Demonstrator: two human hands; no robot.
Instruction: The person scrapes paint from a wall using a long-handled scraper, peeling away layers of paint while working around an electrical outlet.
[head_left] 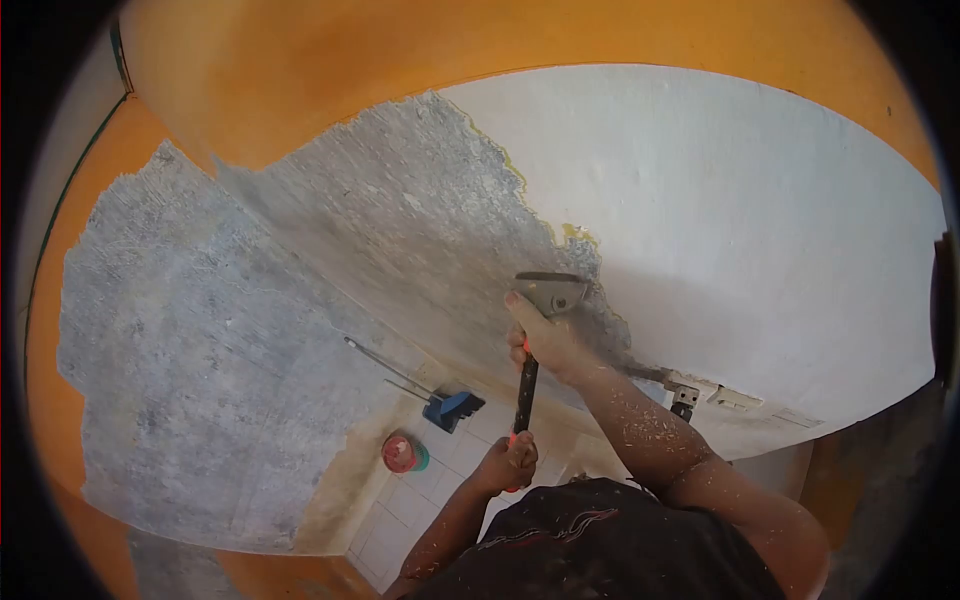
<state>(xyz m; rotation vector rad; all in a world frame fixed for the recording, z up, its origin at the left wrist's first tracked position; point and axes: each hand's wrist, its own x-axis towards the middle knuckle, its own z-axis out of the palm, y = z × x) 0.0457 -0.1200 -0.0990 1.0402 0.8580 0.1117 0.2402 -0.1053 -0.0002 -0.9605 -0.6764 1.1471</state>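
Head view is looking down along two walls that are meeting in a corner. Far on the left, orange paint (50, 330) is staying on the edge of the wall, and beside it a big patch of bare grey wall (200, 370) is showing where the paint is gone. Low down near the corner, a red tub (400, 453) is sitting on the pale floor tiles (400, 520), and a blue brush with a long handle (440, 400) is leaning near it. Next, the left hand (510, 462) is closing around the bottom end of a scraper (535, 330), at its red and black handle. The scraper is standing almost straight up, and its wide metal blade is pressing against the wall right where the grey part is meeting the white paint (750, 230). The right hand (540, 335) is gripping the scraper high up, just under the blade, with a finger pushing on the metal. White flakes are sticking to the right arm. Just right of that arm, a small fitting (685, 398) is sitting on the white wall.
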